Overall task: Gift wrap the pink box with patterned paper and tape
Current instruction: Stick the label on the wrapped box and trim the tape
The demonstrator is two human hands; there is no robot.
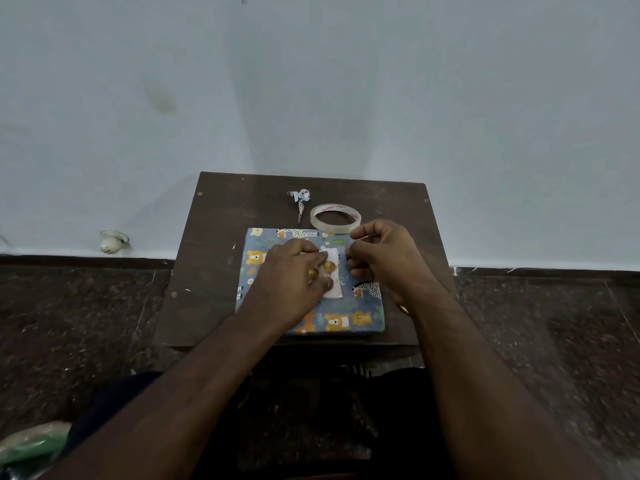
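Both forearms reach to mid-frame, where the left hand (298, 268) presses a white seam flap on the paper-covered box (311, 282); the right hand (381, 258) pinches something unclear, perhaps tape. Tape roll (335, 218) lies beyond on the worktop (207, 271). Wrapping looks nearly done.

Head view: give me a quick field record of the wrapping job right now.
box: wrapped box covered in patterned paper, flat on the table
seam: white strip down the top's middle
left hand: fingers pressing on the seam
right hand: curled beside the seam; what it holds is unclear
tape roll: behind the box
paper scrap: left of the roll
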